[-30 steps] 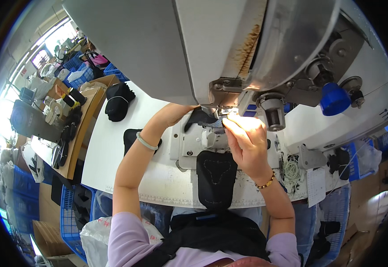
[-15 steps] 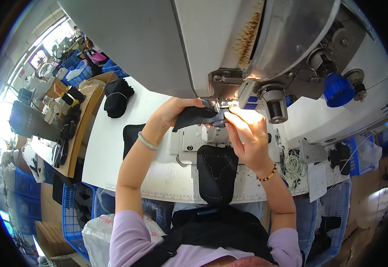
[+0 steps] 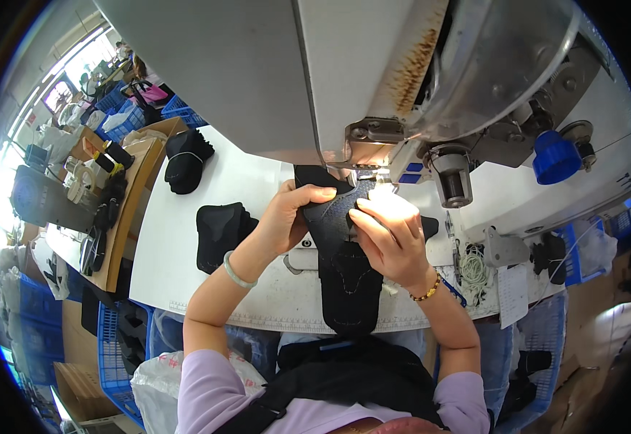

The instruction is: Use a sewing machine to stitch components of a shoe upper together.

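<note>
My left hand (image 3: pixel 286 217) and right hand (image 3: pixel 391 239) pinch the black fabric piece (image 3: pixel 344 267) from both sides, fingers pressed together on it, under the sewing machine (image 3: pixel 373 79) on the white table (image 3: pixel 185 239). Blue crates (image 3: pixel 116 354) beside the table hold dark pieces; I cannot tell what kind.

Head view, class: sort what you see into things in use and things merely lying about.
In use: left hand, right hand, black fabric panel, sewing machine.
Lying about: black pieces stack, black cap-like pile, blue knob, thread coil.
</note>
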A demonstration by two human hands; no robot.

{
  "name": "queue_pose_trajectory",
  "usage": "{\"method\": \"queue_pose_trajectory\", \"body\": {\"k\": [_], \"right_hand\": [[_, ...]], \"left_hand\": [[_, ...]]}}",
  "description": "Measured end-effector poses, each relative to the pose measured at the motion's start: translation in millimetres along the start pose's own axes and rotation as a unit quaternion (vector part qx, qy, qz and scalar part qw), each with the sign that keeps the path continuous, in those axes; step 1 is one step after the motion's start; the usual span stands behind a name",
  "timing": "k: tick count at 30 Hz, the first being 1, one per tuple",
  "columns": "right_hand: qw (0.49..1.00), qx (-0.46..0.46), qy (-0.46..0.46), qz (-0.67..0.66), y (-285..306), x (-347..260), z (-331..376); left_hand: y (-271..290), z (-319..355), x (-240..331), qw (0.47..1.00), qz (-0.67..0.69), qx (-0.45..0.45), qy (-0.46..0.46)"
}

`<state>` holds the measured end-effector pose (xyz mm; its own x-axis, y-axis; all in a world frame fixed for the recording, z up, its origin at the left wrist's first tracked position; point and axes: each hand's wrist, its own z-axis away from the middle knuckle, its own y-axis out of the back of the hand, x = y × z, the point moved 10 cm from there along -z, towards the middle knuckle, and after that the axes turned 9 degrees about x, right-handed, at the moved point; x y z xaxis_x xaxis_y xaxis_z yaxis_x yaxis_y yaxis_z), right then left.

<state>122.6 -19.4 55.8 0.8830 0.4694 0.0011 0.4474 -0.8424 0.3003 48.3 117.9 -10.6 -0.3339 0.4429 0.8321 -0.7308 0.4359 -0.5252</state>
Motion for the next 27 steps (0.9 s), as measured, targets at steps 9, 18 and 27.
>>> {"method": "queue_pose_trajectory", "body": {"k": [9,18,27], "right_hand": [[1.000,-0.009,0.008,-0.015,3,-1,0],[0.998,0.024,-0.009,-0.056,11,11,-1],[0.996,0.040,-0.015,-0.073,22,27,-1]], "left_hand": [[-3,18,-4,0.997,0.029,0.065,-0.032],[-1,28,-7,0.996,0.016,0.056,-0.066],[-22,37,-14,0.990,0.022,0.038,-0.137]]}}
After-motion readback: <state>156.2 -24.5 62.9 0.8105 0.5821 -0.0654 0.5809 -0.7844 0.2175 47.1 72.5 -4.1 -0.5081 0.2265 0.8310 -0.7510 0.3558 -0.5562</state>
